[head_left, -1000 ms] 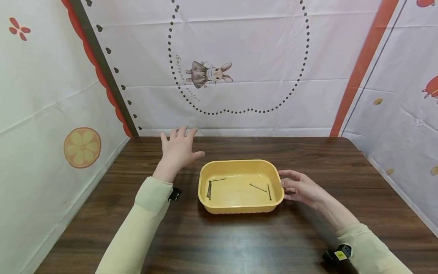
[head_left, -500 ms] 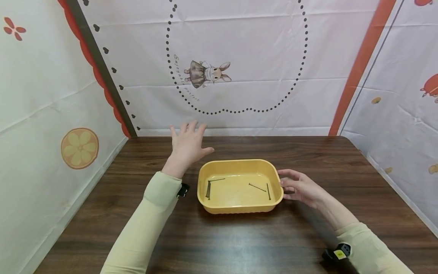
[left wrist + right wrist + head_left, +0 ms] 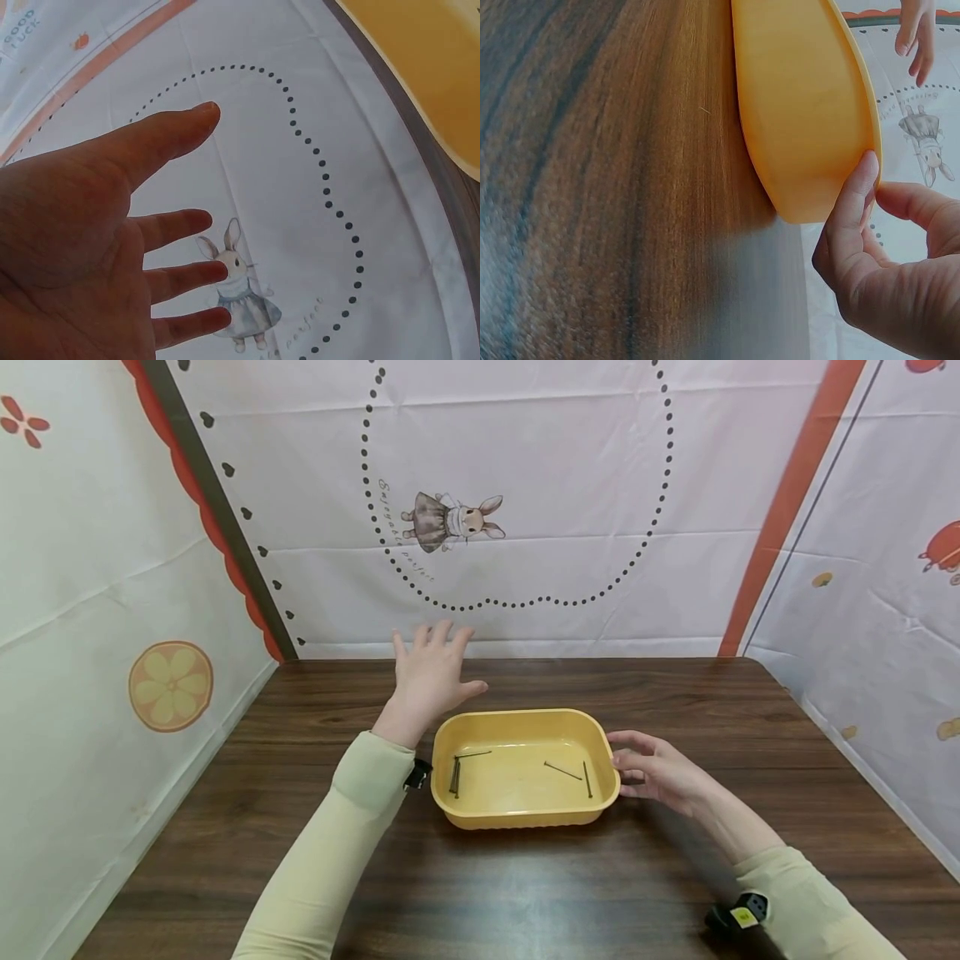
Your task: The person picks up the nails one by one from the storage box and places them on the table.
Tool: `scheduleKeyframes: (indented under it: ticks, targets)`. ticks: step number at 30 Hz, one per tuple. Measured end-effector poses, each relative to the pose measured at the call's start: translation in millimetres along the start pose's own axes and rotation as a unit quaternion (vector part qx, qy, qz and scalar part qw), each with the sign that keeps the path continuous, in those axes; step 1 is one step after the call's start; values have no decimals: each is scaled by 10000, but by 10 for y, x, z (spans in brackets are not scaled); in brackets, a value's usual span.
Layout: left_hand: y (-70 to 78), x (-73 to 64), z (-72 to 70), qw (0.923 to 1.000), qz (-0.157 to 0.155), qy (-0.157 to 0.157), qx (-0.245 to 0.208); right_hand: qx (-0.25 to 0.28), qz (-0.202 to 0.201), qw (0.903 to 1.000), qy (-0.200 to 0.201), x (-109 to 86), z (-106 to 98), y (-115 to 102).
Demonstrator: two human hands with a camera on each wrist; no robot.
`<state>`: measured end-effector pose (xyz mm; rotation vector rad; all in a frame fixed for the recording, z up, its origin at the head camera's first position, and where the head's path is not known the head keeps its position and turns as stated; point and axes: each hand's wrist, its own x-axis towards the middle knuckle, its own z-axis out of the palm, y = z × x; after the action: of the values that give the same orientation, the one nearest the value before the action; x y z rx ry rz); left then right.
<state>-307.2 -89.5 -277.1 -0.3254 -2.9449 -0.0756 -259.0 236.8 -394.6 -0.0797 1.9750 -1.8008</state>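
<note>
Several nails (image 3: 562, 771) lie in the yellow tray (image 3: 517, 789) the right fingers (image 3: 853, 199) pinch, the left fingers (image 3: 184, 278) splayed free.

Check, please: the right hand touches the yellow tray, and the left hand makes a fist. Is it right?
Not a fist: the left hand is open with fingers spread, as the left wrist view shows. The right hand does touch the yellow tray.

A yellow tray (image 3: 521, 819) sits upright, thin dark nails (image 3: 587, 779) lying toward either end
</note>
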Motion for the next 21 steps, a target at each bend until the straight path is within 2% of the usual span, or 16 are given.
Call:
scheduleKeyframes:
  ticks: [9, 21]
  targets:
    - [231, 42, -35, 9997, 197, 91, 150, -13, -5, 10000, 23, -4, -9, -4]
    - [514, 43, 8, 9979, 533, 361, -10, 11, 10, 10000, 59, -8, 8, -14]
